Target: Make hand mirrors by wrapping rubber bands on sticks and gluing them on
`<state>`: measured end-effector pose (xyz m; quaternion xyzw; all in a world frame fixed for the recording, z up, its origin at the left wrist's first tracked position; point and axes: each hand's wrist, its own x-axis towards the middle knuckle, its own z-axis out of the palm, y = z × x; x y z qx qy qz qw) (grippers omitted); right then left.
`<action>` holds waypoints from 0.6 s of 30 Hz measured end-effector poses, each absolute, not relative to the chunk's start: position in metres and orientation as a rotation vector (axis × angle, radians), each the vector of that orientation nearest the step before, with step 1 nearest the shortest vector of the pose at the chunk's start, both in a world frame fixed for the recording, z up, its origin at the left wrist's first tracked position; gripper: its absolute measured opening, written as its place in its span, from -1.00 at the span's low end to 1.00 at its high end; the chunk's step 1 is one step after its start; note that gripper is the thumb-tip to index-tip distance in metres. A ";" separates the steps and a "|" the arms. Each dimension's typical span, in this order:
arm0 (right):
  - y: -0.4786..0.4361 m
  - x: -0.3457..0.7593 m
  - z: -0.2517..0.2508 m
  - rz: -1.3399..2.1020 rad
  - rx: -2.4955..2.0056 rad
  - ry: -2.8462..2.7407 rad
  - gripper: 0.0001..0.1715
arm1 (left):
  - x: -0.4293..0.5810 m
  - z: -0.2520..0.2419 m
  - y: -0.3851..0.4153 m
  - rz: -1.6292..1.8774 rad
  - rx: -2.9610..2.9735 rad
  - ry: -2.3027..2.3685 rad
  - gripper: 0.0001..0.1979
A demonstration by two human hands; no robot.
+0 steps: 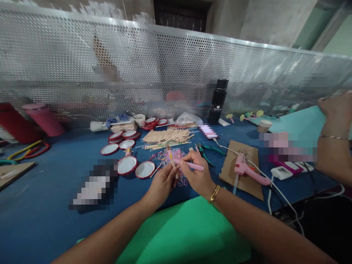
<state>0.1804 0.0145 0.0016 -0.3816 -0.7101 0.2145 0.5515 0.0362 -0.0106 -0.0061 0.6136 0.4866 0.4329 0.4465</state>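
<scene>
Red-rimmed lids [136, 169] left of left hand [162, 183]. Stick pile [167, 135] beyond both hands. Green pliers [209, 149] just beyond right hand [196, 176]; pink glue gun [247, 171] to its right. Left hand closed on upright wooden stick [170, 156]. Right hand pinches pink pen [192, 165], tip at stick.

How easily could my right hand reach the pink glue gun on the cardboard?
Probably easily: the glue gun lies just right of the right hand, with bare table between. But that hand already grips a pink pen. The left hand holds a wooden stick.
</scene>
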 end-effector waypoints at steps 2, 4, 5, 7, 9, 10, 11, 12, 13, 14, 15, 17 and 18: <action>0.016 0.181 0.001 0.494 -0.934 -1.657 -0.88 | 0.036 -0.005 -0.011 1.073 1.507 1.216 -0.63; 0.016 0.182 0.000 0.503 -0.936 -1.641 -0.89 | 0.036 -0.005 -0.011 1.073 1.509 1.216 -0.63; 0.015 0.181 0.000 0.518 -0.922 -1.645 -0.89 | 0.037 -0.004 -0.011 1.074 1.514 1.213 -0.63; 0.014 0.180 0.000 0.536 -0.891 -1.666 -0.89 | 0.037 -0.004 -0.011 1.077 1.528 1.206 -0.63; 0.014 0.179 0.001 0.525 -0.883 -1.683 -0.87 | 0.037 -0.004 -0.011 1.078 1.540 1.203 -0.63; 0.013 0.179 0.002 0.514 -0.888 -1.684 -0.87 | 0.037 -0.004 -0.011 1.077 1.544 1.205 -0.63; 0.014 0.179 0.003 0.508 -0.899 -1.680 -0.87 | 0.037 -0.004 -0.011 1.076 1.545 1.212 -0.63; 0.014 0.180 0.003 0.510 -0.912 -1.672 -0.87 | 0.037 -0.004 -0.011 1.075 1.544 1.220 -0.63; 0.014 0.180 0.003 0.515 -0.927 -1.662 -0.88 | 0.037 -0.004 -0.012 1.073 1.541 1.227 -0.64; 0.014 0.181 0.004 0.518 -0.942 -1.652 -0.89 | 0.037 -0.004 -0.012 1.071 1.537 1.230 -0.65; 0.014 0.181 0.003 0.519 -0.952 -1.642 -0.89 | 0.037 -0.004 -0.012 1.070 1.532 1.231 -0.65; 0.014 0.181 0.003 0.531 -0.943 -1.635 -0.89 | 0.037 -0.004 -0.012 1.069 1.519 1.223 -0.65; 0.014 0.180 0.003 0.540 -0.927 -1.636 -0.89 | 0.037 -0.005 -0.011 1.072 1.517 1.218 -0.65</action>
